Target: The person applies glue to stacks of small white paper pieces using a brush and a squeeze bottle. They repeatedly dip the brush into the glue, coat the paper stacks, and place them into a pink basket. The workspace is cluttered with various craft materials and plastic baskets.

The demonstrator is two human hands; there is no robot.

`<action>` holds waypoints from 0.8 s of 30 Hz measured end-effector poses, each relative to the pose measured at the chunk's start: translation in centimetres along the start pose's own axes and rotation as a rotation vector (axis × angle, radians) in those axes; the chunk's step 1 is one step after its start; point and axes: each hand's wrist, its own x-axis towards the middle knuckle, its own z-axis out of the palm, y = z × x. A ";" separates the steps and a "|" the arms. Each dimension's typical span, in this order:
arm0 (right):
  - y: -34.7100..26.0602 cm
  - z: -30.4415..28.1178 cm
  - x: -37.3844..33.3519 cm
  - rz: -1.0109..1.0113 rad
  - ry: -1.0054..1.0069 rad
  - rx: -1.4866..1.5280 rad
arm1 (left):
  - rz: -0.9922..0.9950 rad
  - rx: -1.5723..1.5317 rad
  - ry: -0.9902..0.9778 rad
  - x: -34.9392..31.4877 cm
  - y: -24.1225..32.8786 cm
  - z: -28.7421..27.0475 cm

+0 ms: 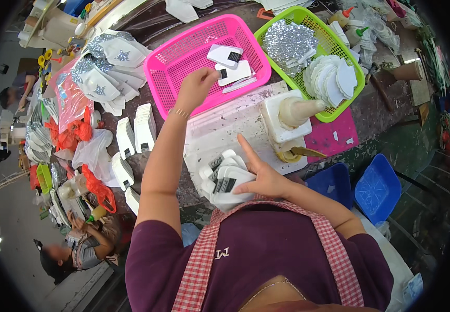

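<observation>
My left hand [198, 87] is over the pink plastic basket [157, 78], its fingers drawn together at the labelled end of a white piece [239, 71]. What they pinch, if anything, I cannot make out. Another white piece with a black label [224, 54] lies beside it in the basket. Close to my body, my right hand [266, 182] holds a bundle of white, tongue-shaped pieces [220, 182] with black labels. Its thumb presses on the bundle while the index finger sticks out. The bundle sits by the table's near edge.
A white glue tub [282, 117] with a cone-shaped top stands right of the bundle. Behind it, a green basket [334, 112] holds silver glitter pieces and white rounded pieces. Labelled white stacks [144, 127] line the left. Blue bins [378, 187] stand lower right. People sit at far left.
</observation>
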 end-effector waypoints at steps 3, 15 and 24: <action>1.8 -1.7 -1.4 0.164 -0.105 0.053 | 0.408 0.508 0.209 8.1 -4.7 4.1; 0.7 -4.9 -3.1 0.238 -0.130 0.117 | 0.076 0.635 0.164 14.4 -3.0 5.9; -0.4 -6.2 -2.5 0.265 -0.200 0.099 | -0.327 0.013 0.134 10.5 -11.4 4.8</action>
